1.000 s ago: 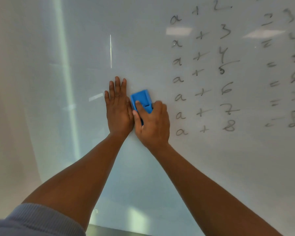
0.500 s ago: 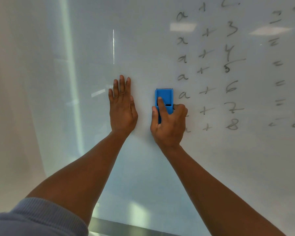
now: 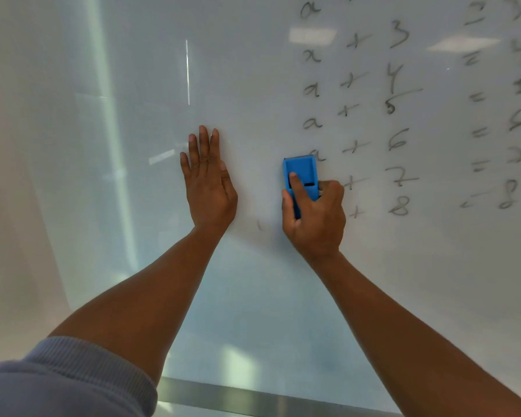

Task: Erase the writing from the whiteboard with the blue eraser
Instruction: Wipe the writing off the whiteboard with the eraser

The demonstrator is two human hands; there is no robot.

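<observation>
The whiteboard (image 3: 133, 206) fills the view. Rows of handwritten sums (image 3: 397, 106) run down its right half, with equals signs and numbers further right. My right hand (image 3: 316, 218) presses the blue eraser (image 3: 300, 176) flat against the board, index finger on top. The eraser stands upright over the left end of the rows ending in 7 and 8, and it touches the "a" of the 6 row. My left hand (image 3: 208, 185) lies flat on the board left of the eraser, fingers together and pointing up, holding nothing.
The left half of the board is blank, with light reflections on it. A small stray mark (image 3: 259, 225) sits between my wrists. A metal frame strip (image 3: 253, 395) runs along the bottom edge.
My right hand has slid the eraser to the right, away from the left hand and onto the left ends of the lowest rows. The "a" letters of the 7 and 8 rows no longer show.
</observation>
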